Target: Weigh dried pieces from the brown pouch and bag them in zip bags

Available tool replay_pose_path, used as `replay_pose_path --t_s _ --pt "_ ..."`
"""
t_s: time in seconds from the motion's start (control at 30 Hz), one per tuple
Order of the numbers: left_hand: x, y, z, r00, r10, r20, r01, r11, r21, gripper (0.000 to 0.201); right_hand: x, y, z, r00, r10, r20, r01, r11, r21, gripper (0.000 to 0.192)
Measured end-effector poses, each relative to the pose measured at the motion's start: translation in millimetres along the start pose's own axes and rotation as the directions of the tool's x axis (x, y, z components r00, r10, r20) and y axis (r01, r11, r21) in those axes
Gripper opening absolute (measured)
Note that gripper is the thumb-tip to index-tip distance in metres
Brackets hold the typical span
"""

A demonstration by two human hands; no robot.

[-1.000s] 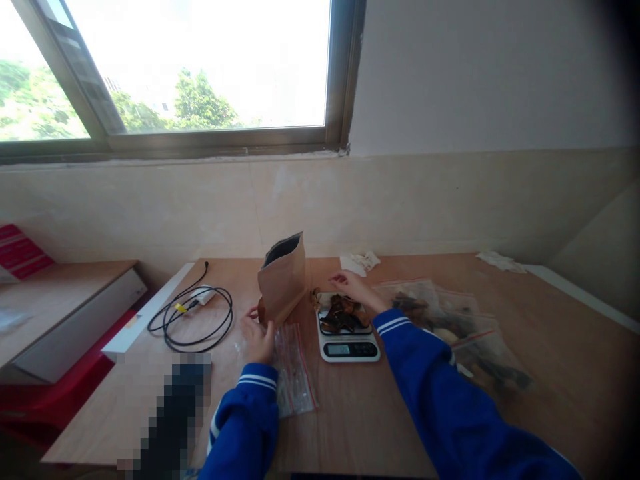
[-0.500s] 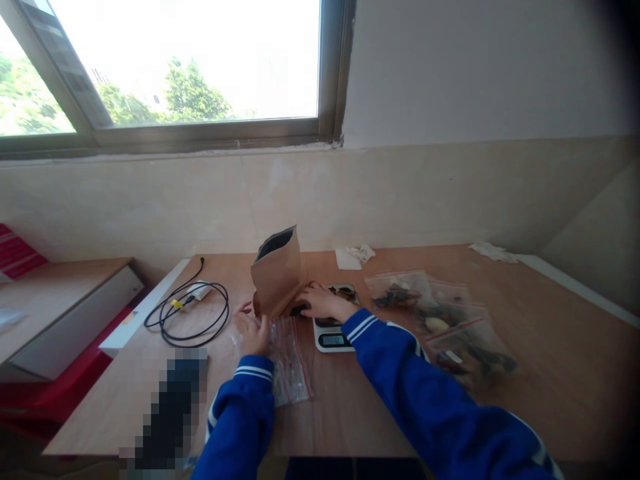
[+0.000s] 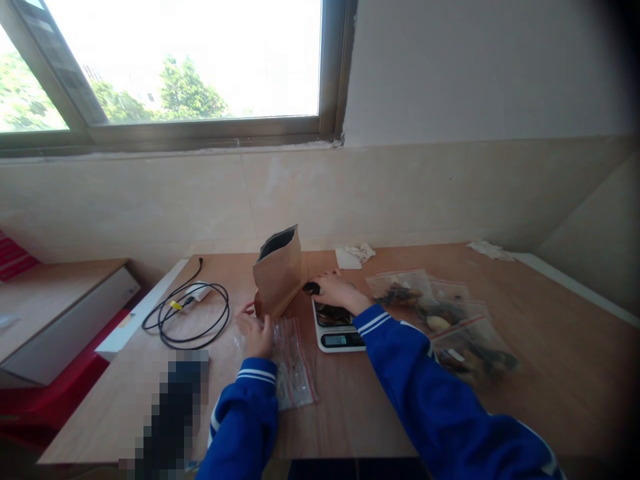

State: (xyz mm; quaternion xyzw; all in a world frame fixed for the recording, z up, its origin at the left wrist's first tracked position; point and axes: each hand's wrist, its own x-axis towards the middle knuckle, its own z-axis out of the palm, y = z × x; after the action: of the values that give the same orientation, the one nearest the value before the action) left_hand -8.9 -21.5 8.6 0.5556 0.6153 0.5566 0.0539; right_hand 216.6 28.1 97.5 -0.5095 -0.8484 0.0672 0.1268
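near the middle of the wooden table (image 3: 350, 413) stands a brown kraft-paper stand-up pouch (image 3: 278, 277), upright, its dark-lined mouth gaping open at the top. the left hand (image 3: 257, 333) grips the pouch at its base, at about seven o'clock of it, resting on a flat clear zip bag with a red seal strip (image 3: 293, 363). at three o'clock of the pouch, the right hand (image 3: 336, 291) pinches a small dark dried piece (image 3: 312, 288) beside the pouch wall, over a white digital kitchen scale (image 3: 337, 330) bearing more dark pieces. at three o'clock of the scale lie clear zip bags of dried pieces (image 3: 445, 320). at nine o'clock lies a coiled black cable (image 3: 187, 313).
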Motion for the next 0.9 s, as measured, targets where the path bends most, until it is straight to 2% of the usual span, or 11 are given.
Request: replay_pose_path --t_s 0.2,0.33,0.47,0.57,0.63,0.73,0.9 --pt "-1 -1 0.7 0.998 0.022 -0.053 -0.023 0.999 -0.023 0.039 -12 24 -4 0.998 0.054 -0.036 -0.053 0.998 0.026 0.039" --pt "0 -2 -0.1 0.992 0.007 -0.129 -0.018 0.997 -0.081 0.042 -30 35 -1 0.981 0.104 -0.166 -0.088 0.991 0.104 0.04" --pt "2 1 -2.4 0.98 0.012 -0.197 -0.032 0.994 -0.102 0.042 -66 55 15 0.909 0.171 -0.381 -0.074 0.964 0.256 0.033" --pt "3 6 -5.4 0.968 0.043 -0.248 -0.075 0.99 -0.12 0.041 -104 70 35 0.808 0.253 -0.531 -0.113 0.953 0.282 0.03" --pt "3 11 -8.0 0.959 0.067 -0.275 -0.11 0.984 -0.142 0.038 -129 77 47 0.77 0.29 -0.568 -0.152 0.949 0.278 0.028" --pt "3 17 -11.9 0.943 0.121 -0.31 -0.175 0.973 -0.153 0.031 -154 82 57 0.746 0.318 -0.585 -0.158 0.938 0.307 0.028" --pt "0 28 -18.9 0.883 0.291 -0.368 -0.341 0.937 -0.079 0.018 -159 84 62 0.706 0.381 -0.598 -0.134 0.9 0.415 0.028"
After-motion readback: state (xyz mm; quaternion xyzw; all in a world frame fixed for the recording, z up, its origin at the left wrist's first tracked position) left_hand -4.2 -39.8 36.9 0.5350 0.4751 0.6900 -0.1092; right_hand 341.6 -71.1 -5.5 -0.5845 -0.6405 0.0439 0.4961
